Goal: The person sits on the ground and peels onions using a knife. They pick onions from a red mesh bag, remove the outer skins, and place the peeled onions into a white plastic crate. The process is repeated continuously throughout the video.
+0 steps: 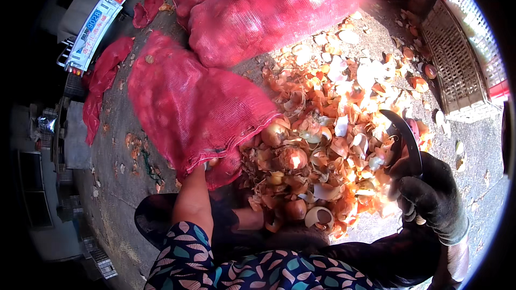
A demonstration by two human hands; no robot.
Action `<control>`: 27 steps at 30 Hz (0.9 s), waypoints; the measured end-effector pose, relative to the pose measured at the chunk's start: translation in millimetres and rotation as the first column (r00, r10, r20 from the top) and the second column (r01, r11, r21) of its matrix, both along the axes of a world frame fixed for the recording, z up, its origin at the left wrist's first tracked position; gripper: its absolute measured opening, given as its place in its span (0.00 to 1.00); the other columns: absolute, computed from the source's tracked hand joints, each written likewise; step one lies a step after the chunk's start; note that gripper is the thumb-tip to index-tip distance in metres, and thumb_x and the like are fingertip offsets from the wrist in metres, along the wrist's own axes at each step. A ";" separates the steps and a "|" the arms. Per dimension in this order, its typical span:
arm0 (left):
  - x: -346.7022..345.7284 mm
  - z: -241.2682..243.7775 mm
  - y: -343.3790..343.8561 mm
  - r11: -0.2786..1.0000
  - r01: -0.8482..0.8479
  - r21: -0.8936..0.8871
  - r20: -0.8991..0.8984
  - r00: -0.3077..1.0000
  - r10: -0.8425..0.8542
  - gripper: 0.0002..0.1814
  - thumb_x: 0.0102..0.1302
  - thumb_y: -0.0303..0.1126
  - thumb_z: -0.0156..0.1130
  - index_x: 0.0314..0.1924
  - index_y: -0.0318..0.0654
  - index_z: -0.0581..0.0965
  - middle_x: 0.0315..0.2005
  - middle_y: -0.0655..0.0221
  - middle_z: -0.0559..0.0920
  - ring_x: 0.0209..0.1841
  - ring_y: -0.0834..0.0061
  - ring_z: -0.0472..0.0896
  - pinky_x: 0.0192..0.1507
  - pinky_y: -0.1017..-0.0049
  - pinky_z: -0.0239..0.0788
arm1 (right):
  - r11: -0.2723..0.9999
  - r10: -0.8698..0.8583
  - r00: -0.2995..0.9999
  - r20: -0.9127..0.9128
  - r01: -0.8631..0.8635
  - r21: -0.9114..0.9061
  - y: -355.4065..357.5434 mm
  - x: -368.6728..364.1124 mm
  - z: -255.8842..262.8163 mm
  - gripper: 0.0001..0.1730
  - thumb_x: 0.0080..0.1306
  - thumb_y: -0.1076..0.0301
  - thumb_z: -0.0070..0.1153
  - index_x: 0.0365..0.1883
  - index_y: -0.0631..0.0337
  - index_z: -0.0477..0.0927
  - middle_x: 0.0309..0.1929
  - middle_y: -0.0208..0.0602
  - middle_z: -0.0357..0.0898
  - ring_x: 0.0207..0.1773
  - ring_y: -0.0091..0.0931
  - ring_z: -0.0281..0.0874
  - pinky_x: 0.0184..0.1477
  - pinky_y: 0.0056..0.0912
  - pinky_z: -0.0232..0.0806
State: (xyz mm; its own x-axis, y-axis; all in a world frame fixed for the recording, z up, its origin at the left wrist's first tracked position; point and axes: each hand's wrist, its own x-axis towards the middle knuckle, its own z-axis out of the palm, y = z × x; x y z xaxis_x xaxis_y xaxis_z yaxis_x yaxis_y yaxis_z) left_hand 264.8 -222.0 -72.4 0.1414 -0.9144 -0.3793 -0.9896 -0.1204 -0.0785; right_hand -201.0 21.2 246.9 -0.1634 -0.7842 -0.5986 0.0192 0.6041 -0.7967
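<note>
A red mesh sack (177, 100) lies on its side in front of me with its mouth towards me. My left forearm reaches into that mouth, and the hand is hidden in the mesh. Whole onions (293, 158) rest beside the mouth, on a wide heap of loose onion skins (322, 129). At the right, my right hand (423, 197), in a dark, worn glove, is closed round a tool with a curved dark blade (405, 139). The blade points up and to the left over the right side of the heap. The tool's handle is mostly hidden by the glove.
Large full red mesh sacks (266, 16) lie beyond the heap. Plastic crates (455, 56) stand at the right. Flattened red mesh bags (107, 76) lie on the concrete floor (117, 108) at the left, near a vehicle's rear end (90, 34). My legs are folded close below the heap.
</note>
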 end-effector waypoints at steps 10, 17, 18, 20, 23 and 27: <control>-45.6 -8.3 36.7 0.930 0.311 -0.195 -0.051 0.944 -0.326 0.23 0.63 0.51 0.50 0.48 0.43 0.79 0.51 0.53 0.80 0.53 0.55 0.78 0.56 0.60 0.69 | 0.980 0.162 0.983 -0.086 -0.171 -0.103 9.1 16.2 13.0 0.12 0.66 0.68 0.52 0.41 0.68 0.77 0.31 0.34 0.79 0.33 0.20 0.77 0.32 0.21 0.67; -206.3 65.5 102.1 0.752 0.658 0.031 -0.274 0.729 -0.627 0.27 0.61 0.55 0.55 0.51 0.43 0.78 0.45 0.53 0.81 0.50 0.59 0.80 0.50 0.59 0.72 | 0.970 0.125 0.991 -0.040 -0.130 -0.206 35.3 19.7 15.6 0.12 0.66 0.66 0.54 0.43 0.66 0.78 0.27 0.29 0.79 0.23 0.16 0.70 0.26 0.17 0.62; -200.8 45.1 115.6 0.729 0.684 -0.018 -0.229 0.707 -0.669 0.29 0.59 0.56 0.57 0.52 0.44 0.77 0.47 0.52 0.80 0.51 0.59 0.80 0.50 0.59 0.72 | 0.970 0.158 0.987 -0.023 -0.159 -0.184 35.0 21.1 17.7 0.13 0.67 0.63 0.54 0.43 0.64 0.77 0.28 0.29 0.79 0.23 0.15 0.71 0.25 0.17 0.62; -221.9 54.5 139.2 0.703 0.710 0.049 -0.150 0.701 -0.697 0.35 0.51 0.56 0.67 0.55 0.44 0.73 0.50 0.52 0.77 0.55 0.57 0.77 0.52 0.58 0.72 | 0.970 0.151 0.988 -0.008 -0.150 -0.192 38.4 14.9 12.1 0.14 0.69 0.61 0.54 0.45 0.61 0.77 0.29 0.25 0.78 0.23 0.13 0.71 0.24 0.15 0.64; -210.0 15.9 136.0 0.829 0.557 -0.047 -0.382 0.757 -0.530 0.42 0.47 0.50 0.72 0.61 0.43 0.68 0.58 0.47 0.71 0.61 0.51 0.71 0.58 0.56 0.67 | 0.955 0.176 0.982 0.071 -0.153 -0.255 37.2 15.1 2.6 0.17 0.70 0.58 0.54 0.50 0.59 0.76 0.30 0.22 0.77 0.23 0.11 0.70 0.22 0.11 0.63; -192.3 -21.3 122.0 0.853 0.111 0.509 -0.831 -0.196 0.521 0.26 0.60 0.39 0.68 0.56 0.39 0.74 0.48 0.69 0.81 0.48 0.69 0.82 0.52 0.71 0.74 | 0.962 0.188 0.969 0.157 -0.150 -0.229 29.8 11.0 -2.5 0.20 0.69 0.58 0.54 0.52 0.63 0.74 0.31 0.28 0.79 0.20 0.14 0.73 0.18 0.13 0.64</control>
State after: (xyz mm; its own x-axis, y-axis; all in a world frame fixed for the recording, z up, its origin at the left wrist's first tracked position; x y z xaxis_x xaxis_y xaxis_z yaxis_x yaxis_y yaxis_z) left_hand 72.5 -100.0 -93.7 -0.4984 -0.7098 -0.4977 0.1046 -0.6191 0.7783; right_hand -190.1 51.0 244.4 0.0751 -0.9040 -0.4210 0.0829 0.4264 -0.9007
